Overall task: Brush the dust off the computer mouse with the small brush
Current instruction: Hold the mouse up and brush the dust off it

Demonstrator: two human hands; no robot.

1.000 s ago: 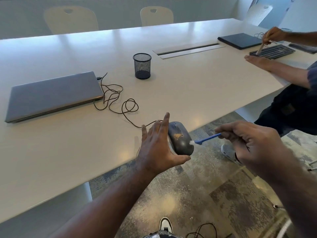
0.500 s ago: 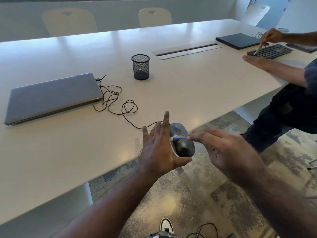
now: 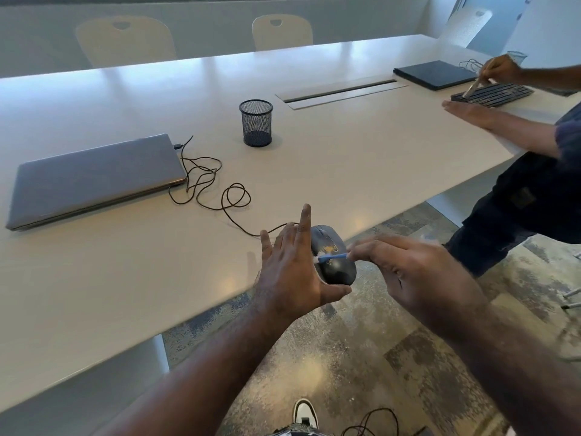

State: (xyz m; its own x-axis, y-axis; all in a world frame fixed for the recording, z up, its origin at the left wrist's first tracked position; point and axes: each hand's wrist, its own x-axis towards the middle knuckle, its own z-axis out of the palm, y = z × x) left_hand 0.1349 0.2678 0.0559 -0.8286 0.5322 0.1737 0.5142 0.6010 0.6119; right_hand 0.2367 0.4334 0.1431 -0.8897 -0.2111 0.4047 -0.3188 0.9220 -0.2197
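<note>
A dark grey computer mouse [image 3: 336, 269] with a small gold logo is held just off the table's near edge, gripped between the thumb and fingers of my left hand [image 3: 290, 272]. Its black cable [image 3: 220, 196] loops back across the table. My right hand [image 3: 408, 275] pinches a small blue-handled brush [image 3: 333, 257] by the handle's end. The white bristle tip lies across the mouse's back, close to my left palm.
On the white table [image 3: 345, 171] lie a closed grey laptop [image 3: 94, 177] at the left and a black mesh pen cup [image 3: 256, 122] in the middle. At the far right another person brushes a black keyboard [image 3: 493, 94] beside a dark closed laptop [image 3: 435, 73].
My right hand has moved left, carrying the brush tip from the mouse's right side across its back toward my left palm. My left hand has kept the mouse in place.
</note>
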